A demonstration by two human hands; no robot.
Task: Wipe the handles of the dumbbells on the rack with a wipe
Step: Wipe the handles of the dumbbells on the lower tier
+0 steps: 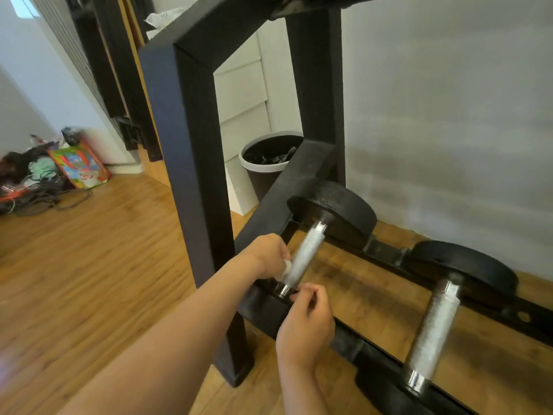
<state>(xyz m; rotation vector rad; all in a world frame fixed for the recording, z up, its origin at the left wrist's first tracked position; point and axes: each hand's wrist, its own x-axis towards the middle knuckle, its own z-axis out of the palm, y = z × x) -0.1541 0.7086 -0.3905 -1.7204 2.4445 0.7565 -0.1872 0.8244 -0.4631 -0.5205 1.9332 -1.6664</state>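
Only the head cam here, so one angle. The rack (191, 145) is chunky black square-tube steel with a slightly rough painted finish. Its bottom tier is two low rails running from the left corner post off to the right.

The first dumbbell (338, 211) sits at the left end of that tier, right by the corner post, bridging the front and back rails. It's got fat round black heads, matte and a bit pebbly. The straight chrome handle (306, 253) is knurled along the middle and smooth at the collars.

The left grip (269, 254) is curled round a small scrunched white wipe (285, 268), pressing it onto the left side of that handle, towards its near end. The right grip (305, 322) is over the front rail with its fingers curled in and the fingertips right at the near collar. Can't tell if it's pinching anything or just resting there.

The second dumbbell (434, 330) lies further right on the same rails, with the same knurled silver bar and black heads, well apart from both grips.

Room-wise, the floor (89, 265) is warm orange-brown wood plank, and you can see it between the rails too. A plain pale grey wall (449, 100) is right behind the rack. A round dark bin (269, 163) with a pale rim and black liner stands past the rack's left end. Far left by the wall there's a bright printed bag (79, 166) and a tangle of cables (30, 193).
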